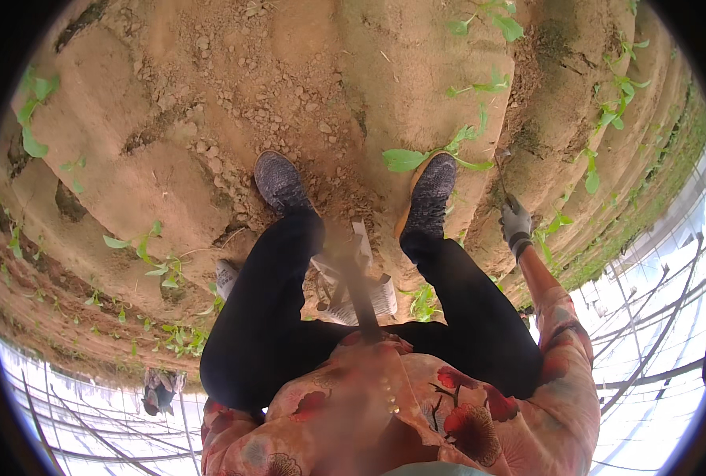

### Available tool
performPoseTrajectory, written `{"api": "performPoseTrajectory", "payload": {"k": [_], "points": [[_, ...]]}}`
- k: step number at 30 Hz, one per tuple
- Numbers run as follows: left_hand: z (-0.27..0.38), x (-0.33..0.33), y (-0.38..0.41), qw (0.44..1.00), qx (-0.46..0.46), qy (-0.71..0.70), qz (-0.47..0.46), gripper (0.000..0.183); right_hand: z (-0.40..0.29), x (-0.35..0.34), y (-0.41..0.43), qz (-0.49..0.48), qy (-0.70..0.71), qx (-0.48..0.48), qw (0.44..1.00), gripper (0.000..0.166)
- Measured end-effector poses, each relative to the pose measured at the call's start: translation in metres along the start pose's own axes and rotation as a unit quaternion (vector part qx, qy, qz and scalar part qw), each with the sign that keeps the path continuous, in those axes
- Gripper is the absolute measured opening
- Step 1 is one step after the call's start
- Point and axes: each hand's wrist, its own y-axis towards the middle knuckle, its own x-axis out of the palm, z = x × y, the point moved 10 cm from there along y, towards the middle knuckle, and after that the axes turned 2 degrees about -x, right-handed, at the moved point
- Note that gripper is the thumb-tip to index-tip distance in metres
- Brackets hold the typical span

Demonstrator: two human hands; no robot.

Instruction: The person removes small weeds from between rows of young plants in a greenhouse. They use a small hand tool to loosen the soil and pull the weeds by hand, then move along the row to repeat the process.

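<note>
My right hand [516, 227], in a grey glove, grips a small hand tool with a thin shaft. Its metal head [503, 153] is at the soil in the furrow to the right of my right shoe [435, 193]. Beside that shoe's toe, a green leafy seedling [461, 140] lies low over the soil ridge. On the left, a pale grey gloved shape with printing, seemingly my left hand [227, 278], shows past my left leg. Most of it is hidden, so its grip cannot be made out.
A white plastic crate-like seat [382, 300] stands between my legs. Seedling rows grow on ridges to the left [165, 265] and right [620, 95]. My left shoe [278, 178] rests on crumbly soil [293, 89]. Far off at lower left is another person [159, 392], near greenhouse framing [91, 437].
</note>
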Motion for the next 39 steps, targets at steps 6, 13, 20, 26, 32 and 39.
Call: {"api": "performPoseTrajectory", "payload": {"k": [6, 13, 20, 26, 32, 39], "points": [[-0.009, 0.009, 0.003, 0.998, 0.048, -0.019, 0.04, 0.05, 0.015, -0.008, 0.015, 0.047, -0.095, -0.094, 0.99, 0.035], [-0.032, 0.008, -0.012, 0.989, 0.103, -0.039, 0.1, 0.051, 0.005, -0.04, 0.02, 0.083, -0.247, -0.205, 0.943, 0.047], [-0.037, 0.007, 0.027, 0.98, 0.126, -0.06, 0.141, 0.053, 0.045, -0.041, 0.011, 0.081, -0.127, -0.264, 0.953, 0.047], [-0.01, 0.02, 0.091, 0.971, 0.162, -0.124, 0.123, 0.054, 0.089, -0.071, -0.052, 0.143, -0.043, -0.312, 0.938, 0.043], [0.027, -0.005, -0.018, 0.964, 0.204, 0.103, 0.137, 0.066, 0.135, -0.12, -0.101, 0.215, 0.005, -0.361, 0.907, 0.044], [0.022, -0.009, -0.031, 0.959, 0.231, 0.092, 0.133, 0.066, 0.165, -0.188, -0.137, 0.271, 0.153, -0.207, 0.927, 0.04]]}}
